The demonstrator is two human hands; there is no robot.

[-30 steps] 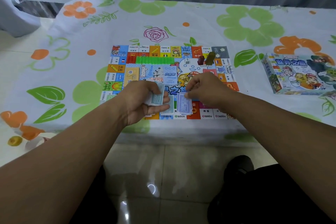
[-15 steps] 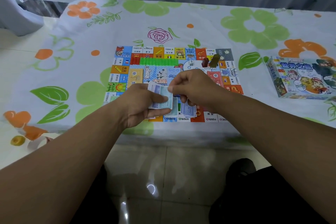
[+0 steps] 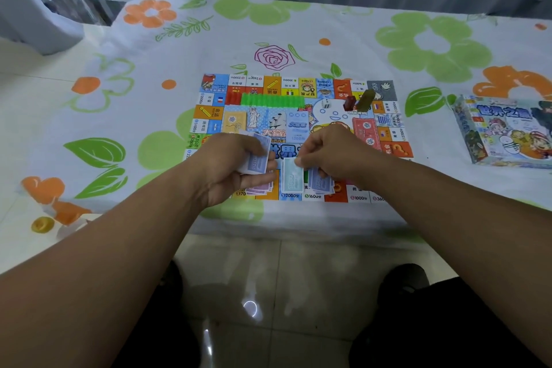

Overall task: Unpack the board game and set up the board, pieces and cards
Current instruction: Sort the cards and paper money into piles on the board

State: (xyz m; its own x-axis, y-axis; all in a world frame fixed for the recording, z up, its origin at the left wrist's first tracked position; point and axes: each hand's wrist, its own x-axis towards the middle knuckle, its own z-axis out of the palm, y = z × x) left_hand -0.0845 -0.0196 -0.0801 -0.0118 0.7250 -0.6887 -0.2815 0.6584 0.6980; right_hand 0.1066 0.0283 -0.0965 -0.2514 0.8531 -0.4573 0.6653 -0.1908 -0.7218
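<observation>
The colourful game board (image 3: 388, 89) lies flat on the flowered tablecloth. My left hand (image 3: 236, 167) grips a stack of blue paper money (image 3: 256, 163) over the board's near edge. My right hand (image 3: 331, 149) pinches the top of a light blue note (image 3: 291, 178) that rests on the board. A blue note pile (image 3: 319, 184) lies just right of it, a pink pile (image 3: 261, 188) under my left hand. On the board sit a row of green houses (image 3: 271, 99), a white die (image 3: 325, 104), a red token (image 3: 349, 103) and an olive token (image 3: 365, 98).
The game box (image 3: 507, 131) lies on the table at the right. A pale blue card stack (image 3: 297, 127) sits in the board's middle, a red card (image 3: 366, 131) to its right. The table's front edge runs just below the board, with tiled floor and my shoes beneath.
My right hand drew a light blue note off the stack in my left hand and carried it down to the board beside the blue pile. My left hand stayed almost still.
</observation>
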